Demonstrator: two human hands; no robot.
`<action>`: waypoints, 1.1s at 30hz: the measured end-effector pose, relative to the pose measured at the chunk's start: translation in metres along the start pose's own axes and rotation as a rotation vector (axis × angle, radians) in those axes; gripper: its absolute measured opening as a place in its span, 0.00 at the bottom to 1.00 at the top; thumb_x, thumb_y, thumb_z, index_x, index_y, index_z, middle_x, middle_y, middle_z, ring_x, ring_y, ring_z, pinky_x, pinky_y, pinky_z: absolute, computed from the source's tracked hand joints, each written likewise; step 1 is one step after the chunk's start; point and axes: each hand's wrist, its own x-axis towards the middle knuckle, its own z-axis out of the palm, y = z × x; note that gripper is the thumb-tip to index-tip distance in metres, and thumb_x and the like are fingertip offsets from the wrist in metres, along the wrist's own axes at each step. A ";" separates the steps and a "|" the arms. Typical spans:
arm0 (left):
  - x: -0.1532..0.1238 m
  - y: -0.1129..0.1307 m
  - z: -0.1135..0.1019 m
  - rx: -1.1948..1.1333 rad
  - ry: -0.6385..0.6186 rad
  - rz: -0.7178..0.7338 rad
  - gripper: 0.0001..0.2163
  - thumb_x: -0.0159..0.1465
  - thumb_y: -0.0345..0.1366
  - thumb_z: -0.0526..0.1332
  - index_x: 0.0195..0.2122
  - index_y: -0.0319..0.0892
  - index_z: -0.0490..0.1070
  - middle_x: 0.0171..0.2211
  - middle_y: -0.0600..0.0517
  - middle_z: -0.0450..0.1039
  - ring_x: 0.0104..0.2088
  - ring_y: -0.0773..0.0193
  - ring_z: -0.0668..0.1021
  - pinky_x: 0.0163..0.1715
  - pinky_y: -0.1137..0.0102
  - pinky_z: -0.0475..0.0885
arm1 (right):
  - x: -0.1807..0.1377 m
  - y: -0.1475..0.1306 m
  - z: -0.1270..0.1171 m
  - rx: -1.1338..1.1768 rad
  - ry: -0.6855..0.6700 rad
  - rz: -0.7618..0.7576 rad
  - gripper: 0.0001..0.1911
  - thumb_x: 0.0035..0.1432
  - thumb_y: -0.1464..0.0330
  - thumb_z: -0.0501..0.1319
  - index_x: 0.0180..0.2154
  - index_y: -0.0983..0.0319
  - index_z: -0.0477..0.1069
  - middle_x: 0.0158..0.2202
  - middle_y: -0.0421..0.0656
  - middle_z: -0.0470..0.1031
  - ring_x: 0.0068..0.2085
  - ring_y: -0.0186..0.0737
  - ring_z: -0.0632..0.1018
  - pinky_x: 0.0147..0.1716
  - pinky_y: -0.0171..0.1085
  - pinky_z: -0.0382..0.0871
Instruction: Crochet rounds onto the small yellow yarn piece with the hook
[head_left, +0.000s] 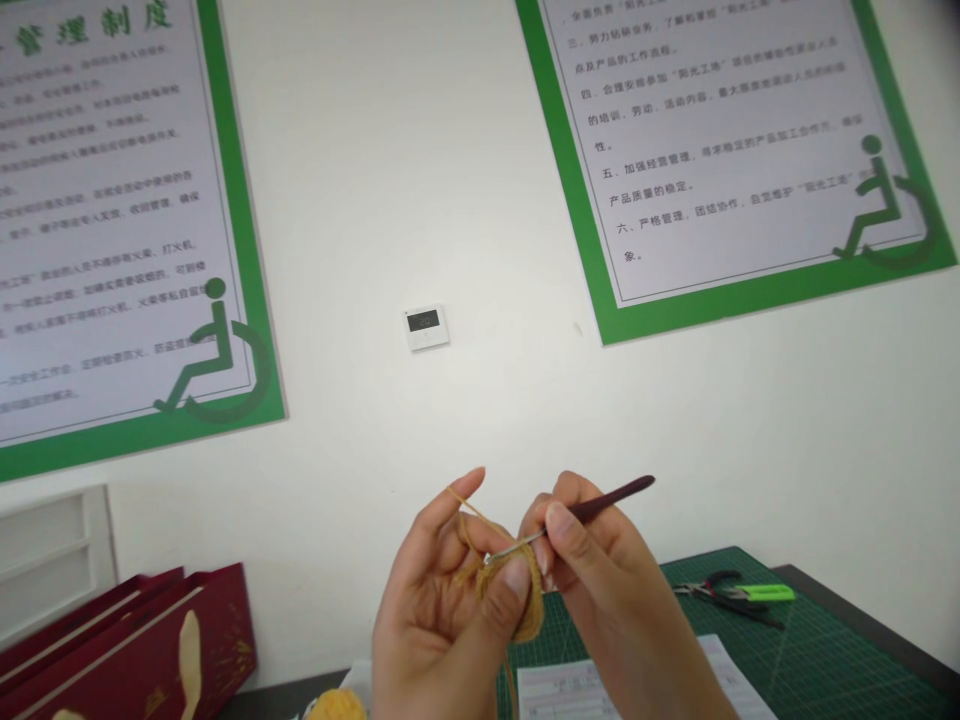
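My left hand [450, 600] pinches a small mustard-yellow crochet piece [531, 610] between thumb and fingers. Its index finger is raised, and a strand of yellow yarn [480, 514] runs over it down to the work. A crochet hook [611, 498] with a dark red handle is gripped in my right hand [600, 565]. The hook's metal tip meets the yarn at the upper edge of the piece. Part of the piece is hidden behind my left thumb. More yarn hangs below my left hand, near a yellow ball of yarn [336, 705] at the bottom edge.
Pliers [724, 592] and a bright green-handled tool [769, 593] lie on the green cutting mat [810, 650]. A printed sheet [562, 690] is under my right forearm. Dark red gift bags [217, 620] stand at left. Green-framed posters [592, 270] and a thermostat [426, 328] are on the wall.
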 end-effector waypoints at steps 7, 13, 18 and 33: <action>-0.004 -0.002 0.006 -0.027 0.070 0.012 0.24 0.53 0.27 0.77 0.51 0.49 0.82 0.28 0.53 0.77 0.25 0.69 0.75 0.25 0.77 0.72 | -0.004 0.000 -0.009 -0.777 0.038 -0.930 0.13 0.61 0.79 0.63 0.43 0.57 0.75 0.31 0.41 0.75 0.31 0.38 0.74 0.29 0.37 0.71; -0.002 0.013 -0.002 -0.182 -0.027 -0.351 0.28 0.48 0.26 0.79 0.52 0.41 0.82 0.29 0.51 0.76 0.29 0.69 0.78 0.33 0.75 0.76 | -0.004 0.004 0.004 -0.572 0.092 -0.949 0.08 0.67 0.73 0.59 0.45 0.57 0.74 0.28 0.40 0.73 0.28 0.37 0.74 0.26 0.38 0.72; 0.000 0.013 -0.004 -0.146 -0.044 -0.285 0.29 0.48 0.27 0.79 0.54 0.43 0.81 0.28 0.52 0.75 0.32 0.64 0.81 0.34 0.75 0.76 | -0.006 0.007 0.011 -0.363 0.138 -0.733 0.05 0.70 0.67 0.58 0.41 0.57 0.72 0.27 0.39 0.71 0.28 0.38 0.75 0.26 0.38 0.73; -0.001 0.015 -0.005 -0.184 -0.069 -0.383 0.28 0.47 0.28 0.80 0.52 0.43 0.83 0.29 0.52 0.74 0.26 0.71 0.75 0.32 0.75 0.74 | -0.003 0.004 0.013 -0.468 0.104 -0.886 0.05 0.68 0.69 0.60 0.42 0.57 0.75 0.25 0.39 0.71 0.25 0.36 0.72 0.23 0.37 0.70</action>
